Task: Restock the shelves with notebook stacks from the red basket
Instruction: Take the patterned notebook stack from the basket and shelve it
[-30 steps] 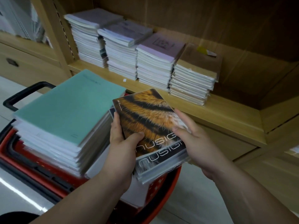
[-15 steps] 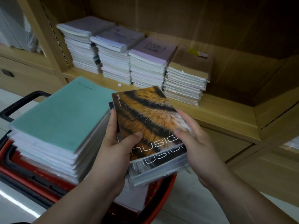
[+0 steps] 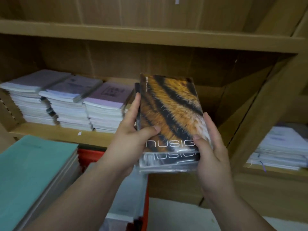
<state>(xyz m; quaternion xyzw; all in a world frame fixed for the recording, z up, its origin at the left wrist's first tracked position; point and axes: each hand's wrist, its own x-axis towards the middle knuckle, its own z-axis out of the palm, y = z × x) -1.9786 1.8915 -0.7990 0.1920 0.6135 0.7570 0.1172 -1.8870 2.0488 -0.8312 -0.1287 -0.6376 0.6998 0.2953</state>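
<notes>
Since the earlier frame we had raised the tiger-print notebook stack clear of the red basket to shelf height. Our left hand and right hand were both closed on its near end, thumbs on top. Its long axis pointed away from us toward the shelf. The bare gap lay ahead and slightly right, nearer the right hand. We counted three pale stacks on the shelf and one teal stack on the basket.

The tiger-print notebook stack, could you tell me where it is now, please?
Centre of the head view, the tiger-print notebook stack is held between left hand and right hand, before the shelf.
</notes>
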